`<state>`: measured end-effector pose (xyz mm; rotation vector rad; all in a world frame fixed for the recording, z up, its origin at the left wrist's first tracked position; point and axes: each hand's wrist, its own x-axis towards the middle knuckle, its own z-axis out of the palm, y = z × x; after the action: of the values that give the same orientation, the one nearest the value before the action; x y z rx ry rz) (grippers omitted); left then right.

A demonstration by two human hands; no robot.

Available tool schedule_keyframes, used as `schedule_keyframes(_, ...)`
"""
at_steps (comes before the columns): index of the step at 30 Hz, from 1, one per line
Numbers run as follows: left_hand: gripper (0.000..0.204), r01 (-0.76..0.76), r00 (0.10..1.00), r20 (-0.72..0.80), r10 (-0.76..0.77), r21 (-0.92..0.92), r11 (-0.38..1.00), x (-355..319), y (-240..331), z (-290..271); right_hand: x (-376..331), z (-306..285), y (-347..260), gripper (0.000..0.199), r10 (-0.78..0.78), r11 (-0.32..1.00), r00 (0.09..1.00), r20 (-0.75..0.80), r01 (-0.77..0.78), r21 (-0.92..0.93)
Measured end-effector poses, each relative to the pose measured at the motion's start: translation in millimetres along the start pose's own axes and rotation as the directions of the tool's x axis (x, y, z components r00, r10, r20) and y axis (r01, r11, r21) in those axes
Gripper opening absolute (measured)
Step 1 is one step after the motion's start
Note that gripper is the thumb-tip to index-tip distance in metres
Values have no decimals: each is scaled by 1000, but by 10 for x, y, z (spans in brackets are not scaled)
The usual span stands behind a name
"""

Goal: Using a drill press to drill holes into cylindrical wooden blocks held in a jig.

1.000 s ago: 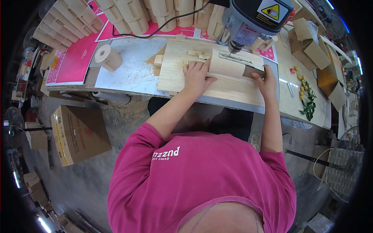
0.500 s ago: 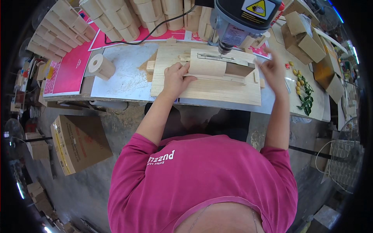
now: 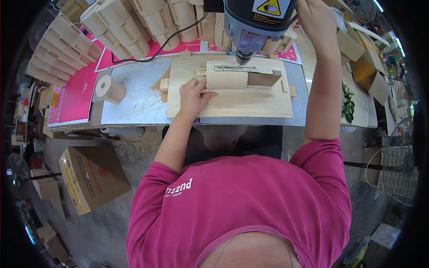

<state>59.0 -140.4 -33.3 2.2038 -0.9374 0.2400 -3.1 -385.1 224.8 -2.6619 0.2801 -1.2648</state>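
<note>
My left hand (image 3: 193, 96) grips the left end of a pale wooden cylinder (image 3: 227, 80), thumb on the near side and fingers over the end. The cylinder lies on its side in a wooden jig (image 3: 263, 91) fixed to a flat board (image 3: 241, 109). A metal strip with a slot (image 3: 234, 69) runs along the jig's far side. Above it hangs the drill press (image 3: 257, 27), its chuck (image 3: 243, 57) pointing down over the strip. My right hand (image 3: 316, 20) is raised at the drill's right side, closed around its dark handle; some fingers are hidden at the picture's top edge.
Another wooden cylinder (image 3: 110, 89) with a centre hole stands on the left of the table. Stacked cylinders (image 3: 120, 27) line the back, with a black cable (image 3: 165, 44) in front. Cardboard boxes (image 3: 371, 67) and green leaves (image 3: 347, 105) are at the right. Sawdust lies on the white sheet (image 3: 136, 98).
My right hand has gone up from beside the jig's right end to the drill press handle. My left hand stays on the cylinder. The whole view has shifted slightly.
</note>
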Motion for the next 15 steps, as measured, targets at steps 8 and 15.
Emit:
schedule_keyframes(8, 52, 11, 1000, -9, -12, -13, 1000, -33, -53, -5, -1010, -109, -180, 13, 14, 998, 1000, 27, -16, 65)
schedule_keyframes(15, 52, 21, 1000, 0, -21, 1, 1000, -8, -32, 20, -1384, 259, -76, 12, 56, 929, 983, -175, 13, 370)
